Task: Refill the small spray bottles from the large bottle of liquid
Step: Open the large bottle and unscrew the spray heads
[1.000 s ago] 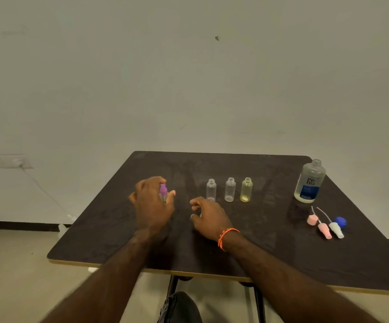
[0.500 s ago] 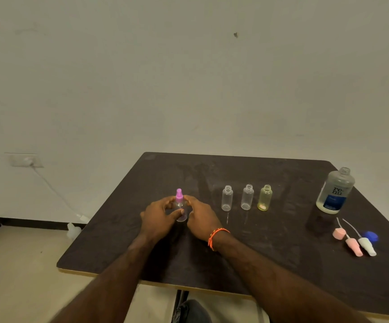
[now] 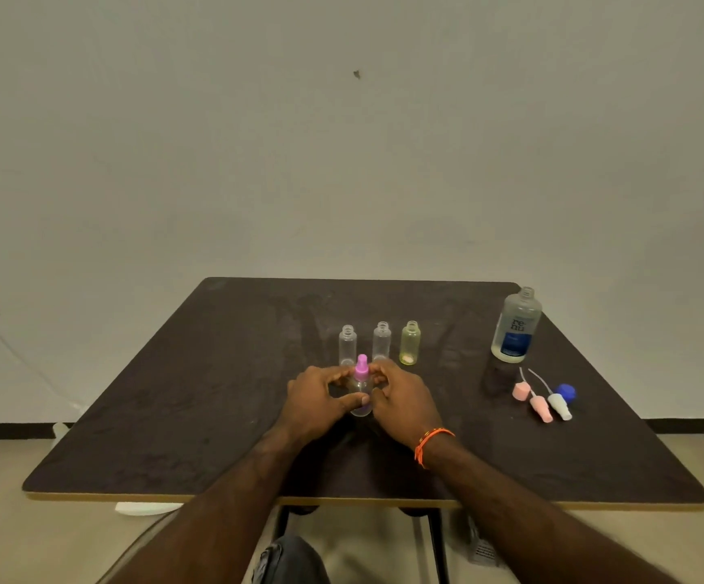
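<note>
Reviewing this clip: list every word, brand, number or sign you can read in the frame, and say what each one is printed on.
"re-nu": printed in two lines, "re" over "nu", on the label of the large bottle at the right of the table.
Smaller print on the blue lower part of that label: too small and blurred to read.
Nothing else in view carries readable text.

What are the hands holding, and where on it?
The left hand grips the small spray bottle round its clear body; the right hand fingers its pink spray top.
</note>
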Available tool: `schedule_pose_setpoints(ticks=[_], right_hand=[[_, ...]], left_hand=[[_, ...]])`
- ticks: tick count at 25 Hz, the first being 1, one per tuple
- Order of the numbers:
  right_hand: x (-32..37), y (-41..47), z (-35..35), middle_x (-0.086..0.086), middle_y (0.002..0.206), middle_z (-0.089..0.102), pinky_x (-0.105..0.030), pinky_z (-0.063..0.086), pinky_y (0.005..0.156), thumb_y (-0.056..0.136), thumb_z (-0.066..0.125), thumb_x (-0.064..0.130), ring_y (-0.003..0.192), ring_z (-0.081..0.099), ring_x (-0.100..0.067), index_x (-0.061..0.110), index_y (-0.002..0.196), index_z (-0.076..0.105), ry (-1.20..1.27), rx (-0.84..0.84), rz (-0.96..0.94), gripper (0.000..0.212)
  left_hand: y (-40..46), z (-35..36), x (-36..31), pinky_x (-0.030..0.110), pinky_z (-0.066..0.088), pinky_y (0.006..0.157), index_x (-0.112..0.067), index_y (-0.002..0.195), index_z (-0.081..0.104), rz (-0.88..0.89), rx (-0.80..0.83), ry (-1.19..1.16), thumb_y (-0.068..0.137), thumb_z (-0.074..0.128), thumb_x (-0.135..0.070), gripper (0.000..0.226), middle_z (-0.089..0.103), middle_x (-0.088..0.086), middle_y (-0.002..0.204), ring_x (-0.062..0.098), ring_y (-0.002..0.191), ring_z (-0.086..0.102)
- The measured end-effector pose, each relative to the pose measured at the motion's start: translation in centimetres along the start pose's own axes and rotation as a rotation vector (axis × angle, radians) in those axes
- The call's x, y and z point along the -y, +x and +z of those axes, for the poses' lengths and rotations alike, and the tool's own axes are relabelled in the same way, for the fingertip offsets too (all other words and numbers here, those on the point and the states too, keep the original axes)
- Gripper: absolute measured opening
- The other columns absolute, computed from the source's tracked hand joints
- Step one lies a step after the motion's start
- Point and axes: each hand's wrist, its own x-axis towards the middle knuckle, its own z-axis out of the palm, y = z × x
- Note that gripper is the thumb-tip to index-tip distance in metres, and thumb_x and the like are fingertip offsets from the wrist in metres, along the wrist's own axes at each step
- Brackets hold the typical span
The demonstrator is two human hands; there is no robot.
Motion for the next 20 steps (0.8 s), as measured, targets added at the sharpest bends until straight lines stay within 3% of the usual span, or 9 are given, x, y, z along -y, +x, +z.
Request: schedule_pose_setpoints(ticks=[2,6,10,13,17,20], right_hand=[[-1.3,-0.7,-1.5,0.010,0.102,0.069,-0.032,0.056,0.084,0.087,0.057,0.014,0.092,0.065,-0.007,0.028,0.114,0.064,-0.018,-0.020,0.009,0.030],[-2.5,-0.8,-3.4,0.010,0.099,0.070,-0.030,0.056,0.086,0.090,0.058,0.015,0.091,0.065,-0.004,0.026,0.116,0.067,-0.044,-0.014,-0.006,0.029],[-0.5,1.0,-4.8,0.011,0.076,0.068,-0.026,0.052,0.070,0.084,0.066,0.037,0.072,0.063,-0.002,0.027,0.096,0.068,-0.080,-0.025,-0.041,0.016],[1.3,2.5,-5.3,0.006,0.072,0.065,-0.028,0.046,0.062,0.084,0.069,0.046,0.067,0.059,-0.008,0.023,0.077,0.063,-0.294,0.103,-0.046,0.025],[2.2,3.4,-5.2,0.003,0.076,0.062,-0.030,0.044,0.067,0.089,0.067,0.036,0.075,0.060,-0.018,0.019,0.078,0.062,-0.414,0.177,-0.047,0.021],[2.8,3.4,-5.7,-0.001,0.086,0.066,-0.034,0.050,0.076,0.089,0.063,0.019,0.083,0.061,-0.020,0.018,0.086,0.064,-0.420,0.274,-0.107,0.004]], left_hand=[[0.4,1.5,-1.3,0.053,0.049,0.105,-0.056,0.119,0.065,0.028,0.017,0.019,0.070,0.071,-0.071,0.052,0.072,-0.037,0.102,-0.010,0.104,0.065],[0.9,2.8,-2.0,0.053,0.048,0.107,-0.063,0.116,0.063,0.038,0.036,-0.012,0.076,0.082,-0.054,0.045,0.069,-0.042,0.103,-0.010,0.107,0.065],[1.1,2.7,-2.0,0.049,0.050,0.105,-0.062,0.111,0.067,0.036,0.050,-0.016,0.078,0.084,-0.047,0.040,0.072,-0.038,0.096,-0.013,0.099,0.066],[1.2,2.7,-1.8,0.050,0.052,0.099,-0.060,0.093,0.072,0.042,0.041,0.003,0.076,0.085,-0.050,0.024,0.071,-0.037,0.089,-0.012,0.092,0.066],[1.3,3.1,-1.4,0.052,0.051,0.100,-0.051,0.105,0.075,0.042,0.011,-0.001,0.074,0.082,-0.057,0.033,0.068,-0.042,0.090,-0.012,0.093,0.065],[1.4,3.3,-1.4,0.051,0.050,0.103,-0.046,0.108,0.076,0.040,0.013,0.005,0.072,0.080,-0.060,0.039,0.070,-0.040,0.091,-0.012,0.097,0.065]])
